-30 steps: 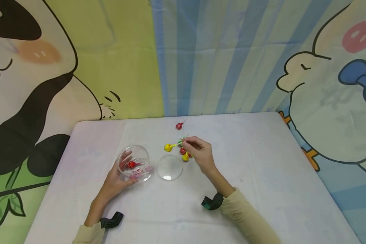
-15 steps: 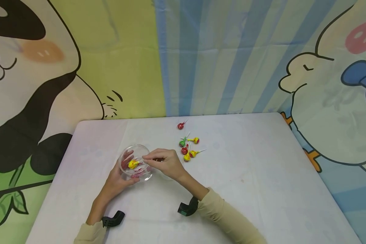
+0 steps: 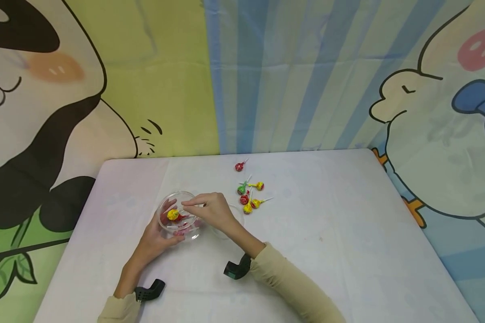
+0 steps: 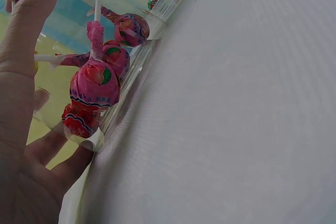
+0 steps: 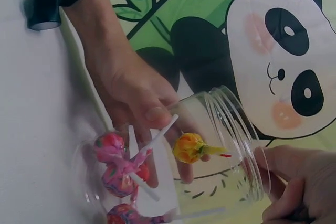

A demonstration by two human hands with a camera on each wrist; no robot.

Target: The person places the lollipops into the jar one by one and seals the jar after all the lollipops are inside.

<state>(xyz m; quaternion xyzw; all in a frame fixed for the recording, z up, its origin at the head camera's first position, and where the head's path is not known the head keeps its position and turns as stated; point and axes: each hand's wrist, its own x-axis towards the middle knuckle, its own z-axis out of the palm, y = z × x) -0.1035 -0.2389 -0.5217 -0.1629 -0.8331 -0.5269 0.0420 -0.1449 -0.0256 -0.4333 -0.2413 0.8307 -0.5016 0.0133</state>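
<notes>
My left hand [image 3: 155, 240] grips a clear jar [image 5: 202, 106] by its side, the thumb on the near side and the fingers behind. My right hand [image 3: 214, 210] has its fingertips at the jar's mouth and pinches the stick end of a yellow lollipop [image 5: 188, 148]. That lollipop's head hangs inside the jar, above the others. Several pink and red lollipops [image 4: 94, 85] lie at the jar's bottom in the left wrist view, with white sticks pointing various ways. A clear round lid [image 3: 237, 214] lies on the table, partly hidden by my right hand and forearm.
Beyond my right hand, a loose group of lollipops lies on the white table [image 3: 327, 215]: a green one [image 3: 241, 189], a red one [image 3: 244, 198] and several yellow ones [image 3: 247, 208]. One red lollipop [image 3: 239, 167] lies apart near the back edge. A printed cloth [image 3: 258, 89] hangs behind.
My right hand has carried the yellow lollipop left from the group into the jar's mouth, then shifted slightly further left and up. My left hand keeps the jar nearly still.
</notes>
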